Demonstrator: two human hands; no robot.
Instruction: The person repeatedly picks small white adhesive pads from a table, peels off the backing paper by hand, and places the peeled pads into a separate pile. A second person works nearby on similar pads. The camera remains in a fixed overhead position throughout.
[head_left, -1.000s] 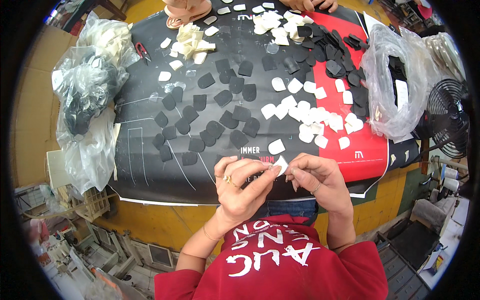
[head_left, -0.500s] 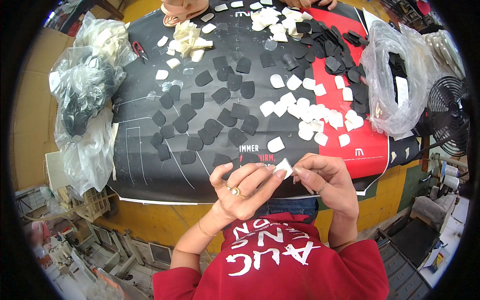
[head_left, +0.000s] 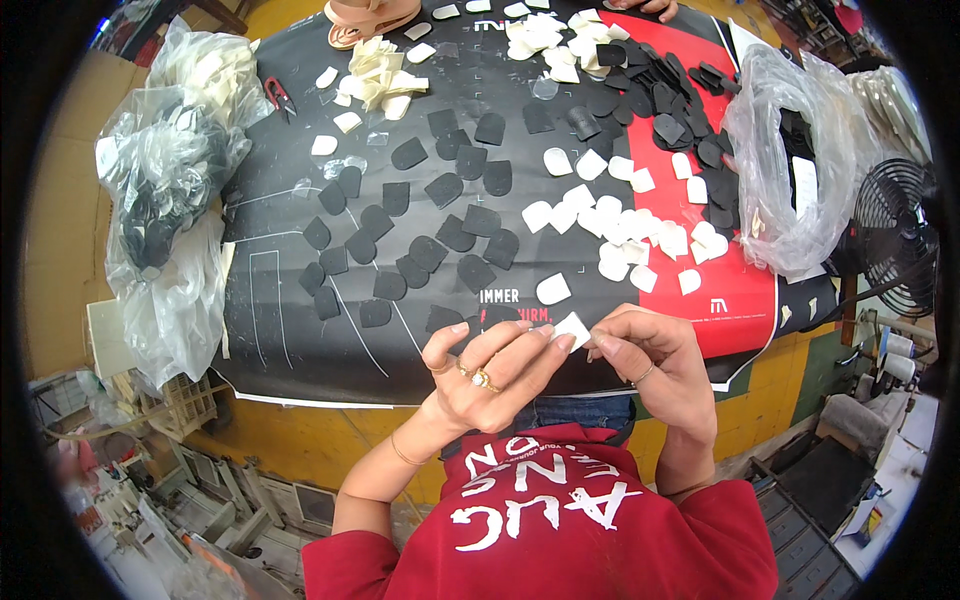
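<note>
Lying between the hands [head_left: 488, 388] [head_left: 662, 368] — both pinching it — is a white piece [head_left: 572, 329].

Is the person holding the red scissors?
No, the red scissors lie on the black mat, away from both the left hand and the right hand.

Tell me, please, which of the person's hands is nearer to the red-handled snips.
Left: the left hand is closer to the person and to the right of the red-handled snips; the right hand is farther right.
</note>
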